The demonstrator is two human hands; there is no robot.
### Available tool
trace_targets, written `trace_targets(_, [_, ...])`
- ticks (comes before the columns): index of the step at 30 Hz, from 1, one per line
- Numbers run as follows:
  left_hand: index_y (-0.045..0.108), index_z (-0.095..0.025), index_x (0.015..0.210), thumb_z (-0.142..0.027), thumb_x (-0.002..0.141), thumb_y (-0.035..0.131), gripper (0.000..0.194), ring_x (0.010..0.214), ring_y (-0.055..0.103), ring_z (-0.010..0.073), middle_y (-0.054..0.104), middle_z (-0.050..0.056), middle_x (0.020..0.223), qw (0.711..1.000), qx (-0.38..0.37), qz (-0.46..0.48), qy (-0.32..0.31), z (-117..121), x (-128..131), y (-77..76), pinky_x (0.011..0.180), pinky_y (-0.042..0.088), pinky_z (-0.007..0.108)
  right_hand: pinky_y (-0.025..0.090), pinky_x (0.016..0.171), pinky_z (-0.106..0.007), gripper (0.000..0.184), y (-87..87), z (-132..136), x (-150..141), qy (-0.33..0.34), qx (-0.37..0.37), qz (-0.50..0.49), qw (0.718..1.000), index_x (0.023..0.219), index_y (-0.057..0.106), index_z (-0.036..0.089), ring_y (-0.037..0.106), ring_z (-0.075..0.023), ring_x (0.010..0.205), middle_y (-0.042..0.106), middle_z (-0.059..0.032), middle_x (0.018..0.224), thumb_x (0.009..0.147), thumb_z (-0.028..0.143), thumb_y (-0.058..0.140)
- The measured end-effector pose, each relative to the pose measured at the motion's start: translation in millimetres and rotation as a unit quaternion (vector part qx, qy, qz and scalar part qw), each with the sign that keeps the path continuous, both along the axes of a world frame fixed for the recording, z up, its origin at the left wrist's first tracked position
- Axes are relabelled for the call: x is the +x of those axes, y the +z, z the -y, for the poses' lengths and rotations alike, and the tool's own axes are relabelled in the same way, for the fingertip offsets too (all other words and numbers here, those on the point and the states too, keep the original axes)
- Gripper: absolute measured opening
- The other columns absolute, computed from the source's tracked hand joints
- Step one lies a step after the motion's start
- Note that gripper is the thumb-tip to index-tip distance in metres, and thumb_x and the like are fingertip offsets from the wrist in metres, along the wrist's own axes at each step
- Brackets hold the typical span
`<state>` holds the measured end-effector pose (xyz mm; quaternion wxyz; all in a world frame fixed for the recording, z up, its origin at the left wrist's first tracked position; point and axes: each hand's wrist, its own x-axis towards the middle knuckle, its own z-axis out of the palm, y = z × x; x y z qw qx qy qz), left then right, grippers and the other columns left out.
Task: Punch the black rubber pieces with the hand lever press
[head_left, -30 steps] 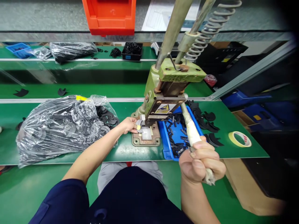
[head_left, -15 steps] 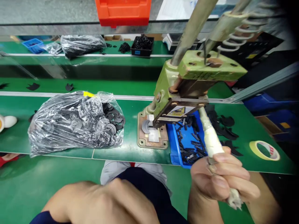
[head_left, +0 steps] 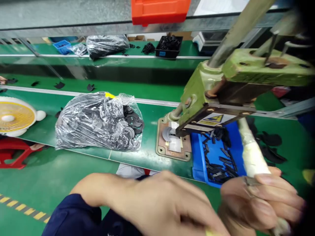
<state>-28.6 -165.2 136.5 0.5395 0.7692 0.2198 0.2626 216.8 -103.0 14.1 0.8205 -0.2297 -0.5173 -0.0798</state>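
My right hand (head_left: 267, 200) is wrapped around the tape-covered lever (head_left: 256, 157) of the green hand press (head_left: 211, 88). Low in the view, my left hand (head_left: 169, 206) stretches across in front of my body, smeared by motion. A small yellow patch shows at its fingertips, cut off by the bottom edge. Under the press head, on the base plate (head_left: 161, 149), lies a curved grey piece (head_left: 167, 133), partly covered by the tool. Beside the base stands a blue bin (head_left: 197, 157) with small black parts.
A clear plastic bag (head_left: 98, 124) of grey curved pieces lies left of the press. Black pieces (head_left: 273, 147) lie at the right. A yellow fan (head_left: 17, 114) and red chair (head_left: 14, 154) are far left. Another person's hand (head_left: 3, 80) shows at the left edge.
My left hand has moved right, toward my right hand. The camera view has turned left, so the press and bag sit further right. My right hand still grips the lever.
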Motion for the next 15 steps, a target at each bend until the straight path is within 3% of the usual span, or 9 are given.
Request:
trace_targets(1, [0.075, -0.023, 0.095, -0.033, 0.09, 0.061, 0.018, 0.083, 0.07, 0.015, 0.073, 0.005, 0.09, 0.998, 0.021, -0.03, 0.06, -14, 0, -10.2, 0.078, 0.053, 0.02, 0.047, 0.068, -0.042, 0.052, -3.1, -2, 2, -0.001, 0.007, -0.005, 1.0, 0.058, 0.013, 0.019, 0.043, -0.014, 0.05, 0.026, 0.0054, 0.047, 0.07, 0.032, 0.062])
trace_targets(3, [0.074, -0.02, 0.093, -0.029, 0.091, 0.055, 0.021, 0.087, 0.068, 0.0185, 0.073, 0.007, 0.091, 0.963, 0.077, -0.154, 0.209, -48, -13, -38.6, 0.085, 0.052, 0.026, 0.044, 0.061, -0.042, 0.05, -8.3, -5, 7, 0.005, 0.033, 0.009, 0.999, 0.057, 0.013, 0.02, 0.039, -0.0148, 0.045, 0.021, 0.0053, 0.045, 0.069, 0.033, 0.06])
trace_targets(6, [0.073, -0.015, 0.091, -0.025, 0.089, 0.056, 0.019, 0.096, 0.068, 0.0255, 0.072, 0.013, 0.095, 0.841, 0.083, -0.408, 0.346, -101, -53, -87.6, 0.089, 0.05, 0.031, 0.038, 0.053, -0.041, 0.045, -11.1, -8, 12, 0.01, 0.042, 0.048, 0.998, 0.057, 0.015, 0.021, 0.038, -0.0155, 0.043, 0.021, 0.0051, 0.045, 0.068, 0.031, 0.058])
trace_targets(8, [0.072, -0.011, 0.096, -0.025, 0.09, 0.054, 0.023, 0.1, 0.068, 0.0294, 0.072, 0.018, 0.099, 0.756, 0.045, -0.519, 0.397, -129, -82, -113.8, 0.09, 0.05, 0.034, 0.037, 0.053, -0.04, 0.044, -9.1, -9, 13, 0.012, 0.034, 0.052, 0.998, 0.057, 0.015, 0.02, 0.039, -0.0157, 0.044, 0.024, 0.0048, 0.046, 0.066, 0.029, 0.057])
trace_targets(9, [0.071, -0.01, 0.1, -0.027, 0.09, 0.054, 0.026, 0.101, 0.068, 0.0306, 0.071, 0.021, 0.102, 0.729, 0.028, -0.55, 0.408, -140, -92, -123.5, 0.089, 0.05, 0.035, 0.037, 0.054, -0.04, 0.044, -7.2, -9, 12, 0.018, 0.034, 0.051, 0.998, 0.058, 0.014, 0.02, 0.039, -0.0156, 0.045, 0.024, 0.0047, 0.046, 0.065, 0.028, 0.057])
trace_targets(11, [0.07, -0.008, 0.105, -0.033, 0.089, 0.057, 0.032, 0.104, 0.067, 0.0326, 0.07, 0.024, 0.108, 0.7, 0.008, -0.584, 0.41, -154, -105, -136.4, 0.09, 0.05, 0.036, 0.036, 0.055, -0.039, 0.046, -2.4, -9, 9, 0.035, 0.043, 0.057, 0.997, 0.059, 0.011, 0.019, 0.039, -0.0148, 0.046, 0.023, 0.0048, 0.047, 0.063, 0.028, 0.057])
trace_targets(15, [0.069, -0.008, 0.105, -0.047, 0.084, 0.063, 0.044, 0.107, 0.066, 0.0354, 0.067, 0.026, 0.115, 0.691, -0.017, -0.601, 0.402, -162, -101, -146.9, 0.088, 0.051, 0.037, 0.039, 0.055, -0.037, 0.05, 7.5, -10, 2, 0.035, 0.046, 0.072, 0.996, 0.061, 0.01, 0.019, 0.041, -0.013, 0.046, 0.033, 0.006, 0.048, 0.064, 0.027, 0.059])
